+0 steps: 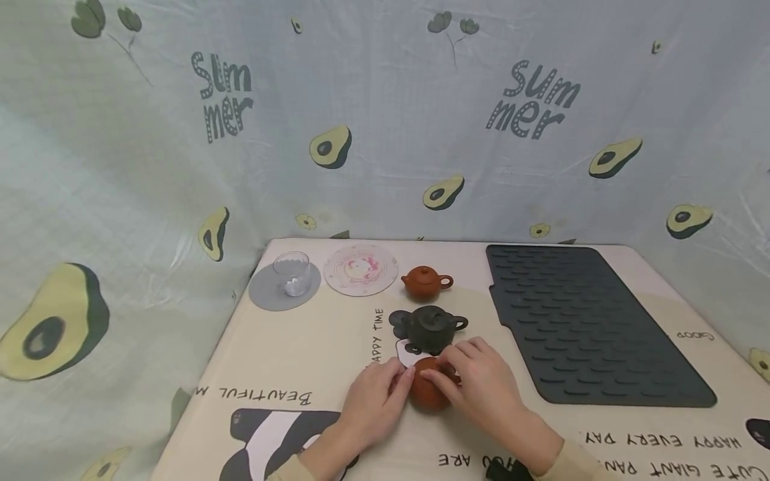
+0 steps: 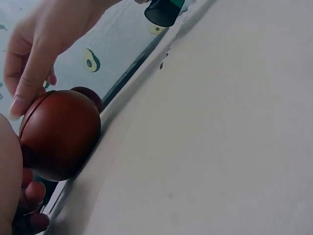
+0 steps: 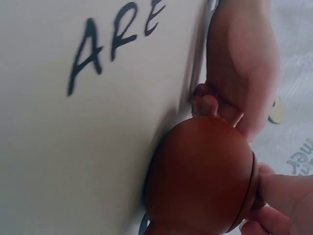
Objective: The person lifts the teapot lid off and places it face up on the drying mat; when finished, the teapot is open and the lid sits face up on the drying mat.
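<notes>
Left hand (image 1: pixel 375 401) grips the near red teapot (image 1: pixel 428 394), steadying it on the tabletop (image 1: pixel 289 361); right hand (image 1: pixel 481 381) pinches its lid.

Three teapots (image 1: pixel 426 281) (image 1: pixel 433 327) (image 1: pixel 428 394), two round coasters (image 1: pixel 265 294) (image 1: pixel 361 269), one glass (image 1: pixel 291 273), one black mat (image 1: pixel 577 321)

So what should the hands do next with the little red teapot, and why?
Probably lift the lid a little. The red-brown teapot sits on the table, the left hand steadies its side, and the right hand has fingers at the lid's edge. The lid looks seated, and the pot seems steady enough for that.
</notes>
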Demonstrator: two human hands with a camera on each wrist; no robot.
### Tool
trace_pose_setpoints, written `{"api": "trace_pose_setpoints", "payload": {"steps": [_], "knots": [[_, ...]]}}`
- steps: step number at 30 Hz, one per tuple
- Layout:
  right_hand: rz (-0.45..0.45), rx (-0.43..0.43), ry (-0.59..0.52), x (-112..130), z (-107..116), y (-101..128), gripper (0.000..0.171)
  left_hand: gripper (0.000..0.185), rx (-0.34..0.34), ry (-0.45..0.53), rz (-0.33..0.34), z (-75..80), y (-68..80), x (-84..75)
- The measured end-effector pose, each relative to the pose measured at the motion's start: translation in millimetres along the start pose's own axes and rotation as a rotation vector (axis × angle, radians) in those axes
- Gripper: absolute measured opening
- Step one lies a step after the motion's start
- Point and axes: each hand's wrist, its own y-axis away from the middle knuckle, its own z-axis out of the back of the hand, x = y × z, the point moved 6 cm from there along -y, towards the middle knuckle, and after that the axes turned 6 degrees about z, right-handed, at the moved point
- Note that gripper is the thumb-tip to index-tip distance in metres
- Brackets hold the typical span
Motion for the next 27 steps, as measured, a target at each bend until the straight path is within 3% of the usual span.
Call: {"api": "trace_pose_setpoints", "payload": {"steps": [5,11,16,22,24,27], "knots": [[-0.036,0.016,-0.032,2,0,-3,0.026,0.033,0.005,0.003,0.0,-0.5,-1.5,3.6],[-0.162,0.064,-0.129,-6,-1,1,0.022,0.031,-0.006,0.018,-0.024,-2.4,-1.2,3.0],[-0.25,0.107,-0.33,-16,-5,5,0.017,0.03,-0.04,0.019,-0.029,-1.8,-0.6,1.3],[-0.345,0.161,-0.512,-29,-8,4,0.009,0.027,-0.035,0.027,-0.014,-2.6,-2.3,0.7],[-0.419,0.179,-0.63,-33,-12,6,0.007,0.027,-0.028,0.028,-0.006,-2.6,-2.3,1.7],[-0.576,0.179,-0.894,-38,-20,12,0.017,0.028,-0.008,0.023,0.0,-2.4,-0.8,3.9]]}}
